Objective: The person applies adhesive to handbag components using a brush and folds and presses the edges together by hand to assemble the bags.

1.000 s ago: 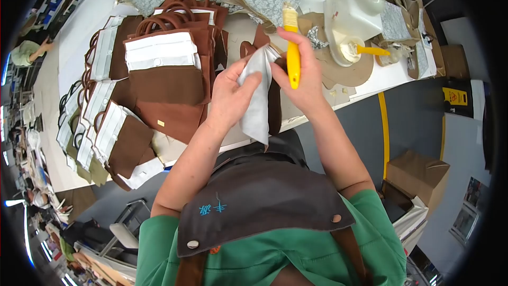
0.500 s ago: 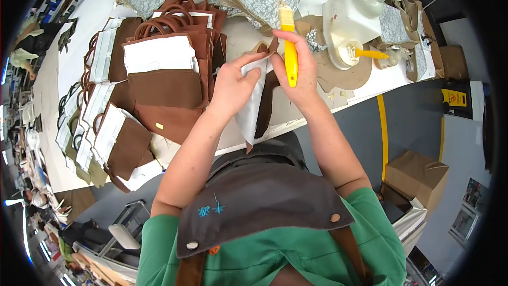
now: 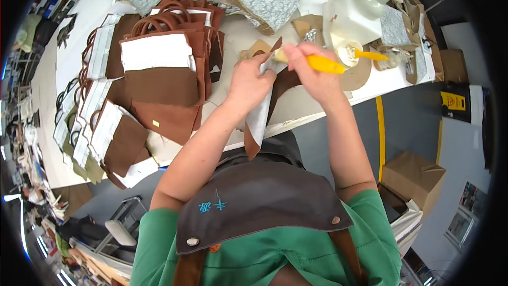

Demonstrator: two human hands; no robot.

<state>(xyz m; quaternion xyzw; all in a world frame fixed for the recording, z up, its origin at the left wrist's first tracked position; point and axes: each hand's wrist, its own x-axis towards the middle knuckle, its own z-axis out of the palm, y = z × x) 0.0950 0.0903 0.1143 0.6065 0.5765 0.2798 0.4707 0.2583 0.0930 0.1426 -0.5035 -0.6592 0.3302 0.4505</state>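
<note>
My left hand (image 3: 250,85) is closed on a long brown leather piece (image 3: 253,143) with a pale grey inner face, which hangs past the table's front edge. In my right hand (image 3: 313,77) is a paintbrush (image 3: 325,64) with a yellow handle. Its bristles point left and meet the upper part of the pale face, close to my left fingers. A darker brown strip (image 3: 286,82) lies behind the leather piece. To the right stands a translucent white glue bottle (image 3: 352,16), with a second yellow-handled brush (image 3: 370,55) resting in its white-filled opening.
Brown handbag pieces (image 3: 161,85) with looped handles are stacked on the left of the table (image 3: 222,111). Patterned grey-and-white panels (image 3: 269,0) lie at the back. A cardboard box (image 3: 413,175) stands on the floor at right.
The brush in my right hand has swung from upright to nearly level, its bristles coming down onto the pale face. My left hand keeps the leather piece, now turned slightly.
</note>
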